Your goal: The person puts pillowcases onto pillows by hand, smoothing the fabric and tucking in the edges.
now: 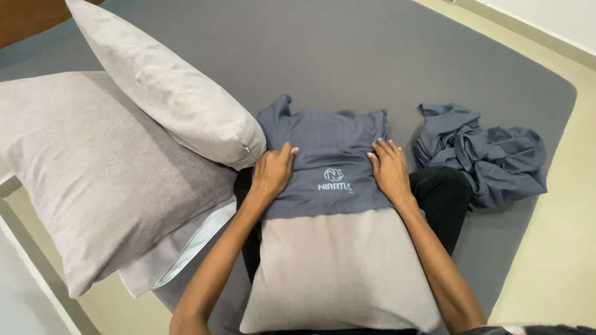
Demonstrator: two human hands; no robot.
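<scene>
A beige pillow (338, 273) lies on my lap, its far half covered by a blue-grey pillowcase (329, 139) with a pale printed mark. My left hand (272, 170) grips the left edge of the pillowcase, fingers curled into the fabric. My right hand (389, 169) rests on the right edge of the pillowcase, fingers pressed on the cloth. Both forearms reach in from the bottom of the view.
Two large beige pillows (93, 174) (171, 90) are stacked at the left on the grey mattress (347, 49). A crumpled blue-grey cloth (481, 155) lies to the right. Pale floor (559, 248) runs along the right side. My black trouser leg (444, 195) shows beside the pillow.
</scene>
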